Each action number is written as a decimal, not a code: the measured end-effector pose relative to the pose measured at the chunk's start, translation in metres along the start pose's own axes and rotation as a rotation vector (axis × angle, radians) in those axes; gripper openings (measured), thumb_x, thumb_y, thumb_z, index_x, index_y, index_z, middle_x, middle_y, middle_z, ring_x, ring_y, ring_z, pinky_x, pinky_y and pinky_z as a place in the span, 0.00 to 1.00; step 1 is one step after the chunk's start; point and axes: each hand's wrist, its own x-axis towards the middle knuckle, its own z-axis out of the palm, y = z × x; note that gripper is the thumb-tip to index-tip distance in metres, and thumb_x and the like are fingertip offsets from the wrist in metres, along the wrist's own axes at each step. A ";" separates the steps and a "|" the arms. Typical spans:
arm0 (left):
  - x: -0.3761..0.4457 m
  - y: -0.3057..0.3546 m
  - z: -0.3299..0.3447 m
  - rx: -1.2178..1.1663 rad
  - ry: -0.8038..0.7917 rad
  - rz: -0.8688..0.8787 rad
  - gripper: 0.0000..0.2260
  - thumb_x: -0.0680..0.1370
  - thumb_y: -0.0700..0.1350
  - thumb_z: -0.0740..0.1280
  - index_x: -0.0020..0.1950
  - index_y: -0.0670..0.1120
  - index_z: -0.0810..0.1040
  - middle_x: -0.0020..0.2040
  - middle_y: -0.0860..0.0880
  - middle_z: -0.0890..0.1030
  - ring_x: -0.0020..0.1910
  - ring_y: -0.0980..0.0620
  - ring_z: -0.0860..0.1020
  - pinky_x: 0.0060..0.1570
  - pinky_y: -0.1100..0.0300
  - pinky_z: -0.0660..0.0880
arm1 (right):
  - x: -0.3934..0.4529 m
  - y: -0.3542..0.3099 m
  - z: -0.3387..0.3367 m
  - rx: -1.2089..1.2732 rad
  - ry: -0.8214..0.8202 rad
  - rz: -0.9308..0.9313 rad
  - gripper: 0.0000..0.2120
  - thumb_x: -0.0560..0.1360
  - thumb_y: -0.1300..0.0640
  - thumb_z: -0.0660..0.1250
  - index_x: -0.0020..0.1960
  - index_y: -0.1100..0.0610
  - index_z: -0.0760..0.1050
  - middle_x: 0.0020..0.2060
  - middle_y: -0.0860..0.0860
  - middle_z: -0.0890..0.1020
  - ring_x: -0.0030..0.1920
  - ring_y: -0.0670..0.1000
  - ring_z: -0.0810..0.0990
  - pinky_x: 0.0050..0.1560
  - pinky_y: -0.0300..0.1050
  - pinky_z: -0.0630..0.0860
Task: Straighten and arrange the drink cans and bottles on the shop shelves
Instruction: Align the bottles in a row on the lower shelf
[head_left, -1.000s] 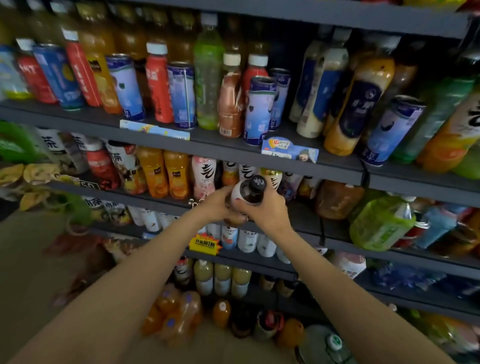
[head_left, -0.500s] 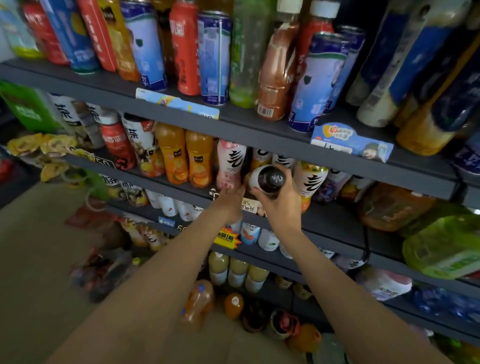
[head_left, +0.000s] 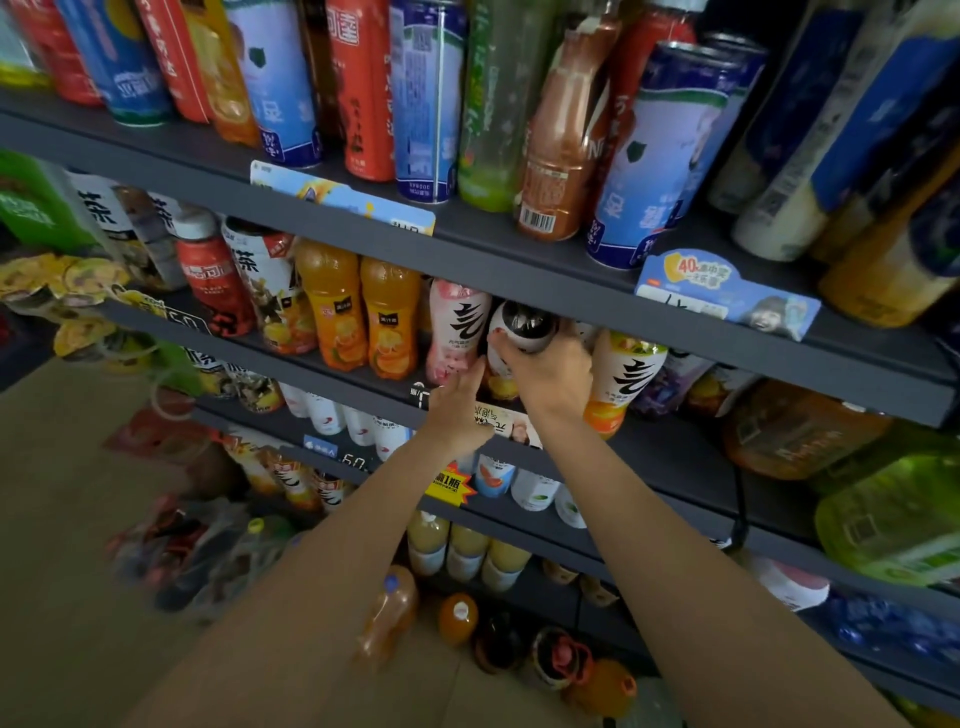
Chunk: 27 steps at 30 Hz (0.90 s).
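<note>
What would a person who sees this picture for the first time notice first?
Most likely the two bare arms reaching to the second shelf, where the right hand grips a black-capped bottle between a pink bottle and an orange-bottomed bottle. The left hand rests near its base. Above, tall blue cans and red bottles crowd the top shelf.

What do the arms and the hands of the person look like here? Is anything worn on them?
Both forearms are bare as far as the bottom edge of the picture: no sleeve shows. The left hand and the right hand wear no gloves. No watch, bracelet or ring can be seen on the wrists or on the fingers that show. No markings are visible.
</note>
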 end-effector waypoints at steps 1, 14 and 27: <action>0.001 0.000 0.000 0.006 -0.014 0.004 0.40 0.73 0.37 0.67 0.77 0.50 0.46 0.76 0.45 0.53 0.74 0.41 0.53 0.72 0.49 0.52 | 0.001 0.000 0.004 0.060 0.000 0.011 0.31 0.68 0.45 0.73 0.65 0.59 0.67 0.61 0.55 0.76 0.61 0.57 0.75 0.58 0.50 0.73; 0.020 -0.004 -0.007 -0.250 -0.104 0.020 0.40 0.68 0.38 0.67 0.77 0.49 0.52 0.74 0.46 0.62 0.72 0.45 0.62 0.69 0.49 0.64 | -0.011 0.038 0.043 0.254 -0.166 0.165 0.28 0.72 0.70 0.56 0.71 0.58 0.64 0.64 0.57 0.73 0.62 0.60 0.73 0.63 0.53 0.72; -0.047 0.060 -0.071 -0.135 -0.188 0.044 0.13 0.78 0.38 0.60 0.62 0.42 0.76 0.51 0.44 0.79 0.48 0.52 0.78 0.44 0.70 0.71 | -0.067 -0.014 -0.026 0.137 -0.104 -0.114 0.15 0.74 0.70 0.56 0.52 0.61 0.79 0.48 0.57 0.83 0.50 0.54 0.80 0.48 0.41 0.75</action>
